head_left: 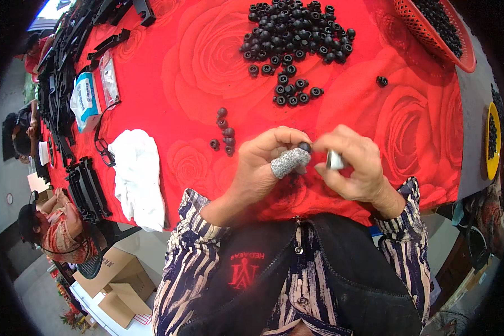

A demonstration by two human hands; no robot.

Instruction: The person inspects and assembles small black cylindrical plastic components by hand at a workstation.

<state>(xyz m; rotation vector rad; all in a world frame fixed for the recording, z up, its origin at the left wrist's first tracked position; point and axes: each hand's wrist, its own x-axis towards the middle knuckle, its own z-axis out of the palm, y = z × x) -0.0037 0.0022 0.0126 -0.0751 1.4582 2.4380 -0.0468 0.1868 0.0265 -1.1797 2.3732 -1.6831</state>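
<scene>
Red lettering marks the black vest (246,269); small print covers a blue-and-white packet (85,103). Above a red, rose-patterned table (201,78), the left hand (255,165) pinches a black knob (304,147); the right hand (357,167), blurred, grips a small pale object (335,161) just beside it. Cardboard boxes (117,274) stand on the room's left side, near a seated person (67,229).

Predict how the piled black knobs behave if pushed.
The black knobs may well roll: their heads look rounded. Heaped loose, they'd likely scatter rather than move as one. Glossy highlights suggest slightly slippery surfaces.
</scene>
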